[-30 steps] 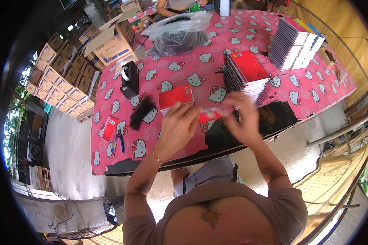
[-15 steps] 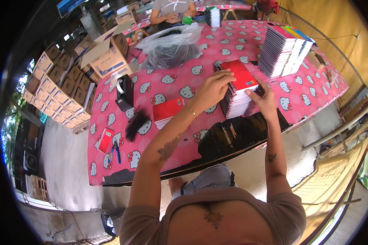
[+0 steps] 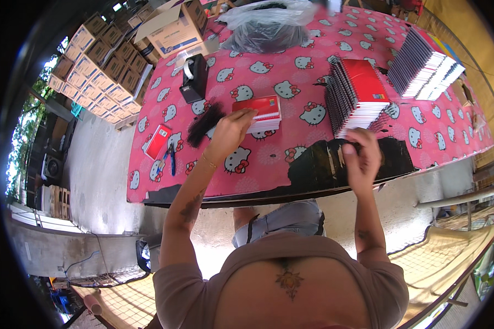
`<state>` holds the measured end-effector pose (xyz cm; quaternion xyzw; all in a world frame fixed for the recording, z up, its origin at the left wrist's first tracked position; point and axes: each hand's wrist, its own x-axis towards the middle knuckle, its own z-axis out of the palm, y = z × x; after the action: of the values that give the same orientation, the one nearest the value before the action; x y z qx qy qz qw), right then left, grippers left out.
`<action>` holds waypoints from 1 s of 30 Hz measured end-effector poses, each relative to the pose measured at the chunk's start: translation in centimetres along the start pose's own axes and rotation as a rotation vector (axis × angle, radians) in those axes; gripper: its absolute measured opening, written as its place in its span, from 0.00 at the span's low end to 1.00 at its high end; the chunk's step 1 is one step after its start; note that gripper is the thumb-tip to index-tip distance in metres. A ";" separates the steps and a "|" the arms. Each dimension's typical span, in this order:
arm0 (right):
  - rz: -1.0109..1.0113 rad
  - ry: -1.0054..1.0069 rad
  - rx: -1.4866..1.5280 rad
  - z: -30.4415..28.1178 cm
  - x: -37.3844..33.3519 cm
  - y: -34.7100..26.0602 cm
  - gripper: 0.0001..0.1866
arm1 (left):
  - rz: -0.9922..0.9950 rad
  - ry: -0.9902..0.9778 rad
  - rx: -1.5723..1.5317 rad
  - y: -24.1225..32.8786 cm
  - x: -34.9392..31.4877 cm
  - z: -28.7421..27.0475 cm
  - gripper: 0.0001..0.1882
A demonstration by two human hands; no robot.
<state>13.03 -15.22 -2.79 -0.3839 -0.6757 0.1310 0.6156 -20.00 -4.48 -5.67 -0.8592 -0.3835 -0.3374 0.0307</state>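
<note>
A low stack of red-covered notebooks (image 3: 266, 104) with white pages lies near the middle of the table. My left hand (image 3: 231, 130) reaches over its near left corner, fingers stretched and close together, fingertips on the top cover; its thumb is hidden. To the right stands a tall stack of red notebooks (image 3: 362, 82) with black spiral bindings facing left. My right hand (image 3: 363, 158) is in front of that stack, slightly blurred, its thumb and fingers apart with nothing between them. Left of the low stack lies a heap of thin black strands (image 3: 205, 125).
Blue-handled pliers (image 3: 173, 160), a small red booklet (image 3: 157, 142) and a black tape dispenser (image 3: 194, 79) are on the left. Behind sit a clear plastic bag (image 3: 266, 33) with dark contents and an open carton (image 3: 175, 30). More spiral notebooks (image 3: 425, 63) stand at the far right.
Both hands have left the tall notebook stack. My left hand has moved left onto the low stack; my right hand has drawn back toward me. The view has shifted, and the person across is out of sight.
</note>
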 end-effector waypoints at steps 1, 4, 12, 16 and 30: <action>0.056 -0.039 0.058 1.6 0.0 0.3 0.16 | -0.002 0.008 0.020 0.7 0.3 -0.6 0.14; 0.160 -0.090 0.131 6.5 -0.8 1.1 0.20 | 0.027 -0.018 0.041 3.7 0.2 -1.7 0.14; 0.624 -0.406 0.380 9.7 -6.0 5.2 0.17 | -0.170 0.229 0.080 3.3 -2.5 -0.5 0.14; 0.602 -0.467 0.364 10.6 -6.2 5.3 0.11 | -0.575 0.120 0.584 -9.1 -6.4 -0.9 0.13; 0.582 -0.508 0.393 10.5 -5.8 5.7 0.14 | -0.505 0.091 -0.387 5.7 -7.1 -4.2 0.10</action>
<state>5.02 -12.24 -12.94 -0.3895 -0.6313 0.5158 0.4286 -21.83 -14.32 -5.51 -0.7106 -0.5116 -0.4392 -0.2010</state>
